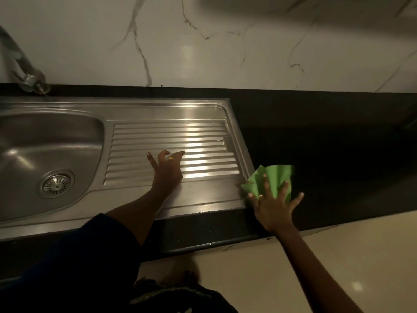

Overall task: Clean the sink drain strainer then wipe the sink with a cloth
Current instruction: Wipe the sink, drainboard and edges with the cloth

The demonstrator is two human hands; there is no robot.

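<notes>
Right hand (274,211), fingers splayed wide, presses the green cloth (272,180) flat on the dark worktop (327,143) just off the drainboard's (171,145) right front corner; left hand (168,170) rests open on the ribs, holding nothing. Cloth judged soft, light, easily bunched: best taken by gathering its crumpled middle. Strainer (57,183) sits seated in the sink (52,141) basin at far left; no readable writing.
</notes>
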